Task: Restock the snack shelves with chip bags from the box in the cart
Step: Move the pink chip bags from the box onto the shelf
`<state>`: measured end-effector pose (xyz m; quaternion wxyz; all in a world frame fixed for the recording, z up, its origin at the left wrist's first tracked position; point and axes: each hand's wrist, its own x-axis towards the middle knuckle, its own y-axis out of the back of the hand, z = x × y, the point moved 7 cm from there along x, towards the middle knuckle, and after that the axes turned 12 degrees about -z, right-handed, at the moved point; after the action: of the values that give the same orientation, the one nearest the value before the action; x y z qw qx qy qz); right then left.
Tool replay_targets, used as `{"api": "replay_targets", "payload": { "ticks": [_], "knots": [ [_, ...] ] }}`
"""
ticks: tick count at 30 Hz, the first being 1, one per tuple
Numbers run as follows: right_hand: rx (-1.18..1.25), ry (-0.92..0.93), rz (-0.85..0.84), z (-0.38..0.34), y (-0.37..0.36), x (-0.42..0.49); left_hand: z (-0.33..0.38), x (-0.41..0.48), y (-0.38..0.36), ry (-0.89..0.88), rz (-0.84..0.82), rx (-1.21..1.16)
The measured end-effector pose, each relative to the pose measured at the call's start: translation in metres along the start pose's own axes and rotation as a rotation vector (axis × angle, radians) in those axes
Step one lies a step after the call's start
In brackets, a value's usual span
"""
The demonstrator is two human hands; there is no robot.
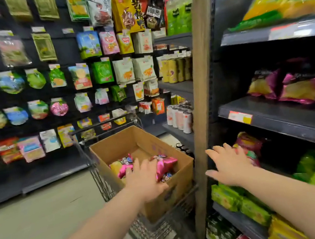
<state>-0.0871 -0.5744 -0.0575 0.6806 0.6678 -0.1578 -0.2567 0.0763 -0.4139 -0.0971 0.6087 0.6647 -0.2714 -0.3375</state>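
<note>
An open cardboard box (115,145) sits in a wire shopping cart (151,232) straight ahead. Pink chip bags (165,165) lie at the bottom of the box. My left hand (145,181) reaches into the box, fingers spread over the pink bags; whether it grips one is hidden. My right hand (231,166) hovers with straight fingers in front of the right shelf unit, holding nothing. Two matching pink bags (303,91) stand on the middle right shelf (266,110). Another pink bag (248,142) lies on the shelf just beyond my right hand.
A wooden post (200,90) frames the right shelf unit, close beside the cart. Green snack bags (250,210) fill the lower right shelves. A pegboard wall of hanging packets (39,77) runs along the left. Cans (181,117) stand on the far shelves. Bare floor (33,221) spreads to the left.
</note>
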Motion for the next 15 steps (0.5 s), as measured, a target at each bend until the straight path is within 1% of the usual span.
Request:
{"api": "replay_targets", "payload": {
  "ticks": [3, 6, 10, 15],
  "knots": [
    [0.014, 0.11, -0.017, -0.092, -0.007, 0.04, -0.095, -0.004, -0.01, 0.088, -0.02, 0.017],
    [0.041, 0.181, -0.051, -0.158, -0.015, 0.066, -0.164, -0.002, -0.017, 0.145, -0.036, -0.009],
    [0.014, 0.207, -0.12, -0.2, -0.028, 0.097, -0.208, 0.012, -0.029, 0.172, -0.046, -0.058],
    [-0.003, 0.203, -0.207, -0.213, -0.051, 0.145, -0.225, 0.044, -0.061, 0.164, -0.108, -0.103]
  ]
}}
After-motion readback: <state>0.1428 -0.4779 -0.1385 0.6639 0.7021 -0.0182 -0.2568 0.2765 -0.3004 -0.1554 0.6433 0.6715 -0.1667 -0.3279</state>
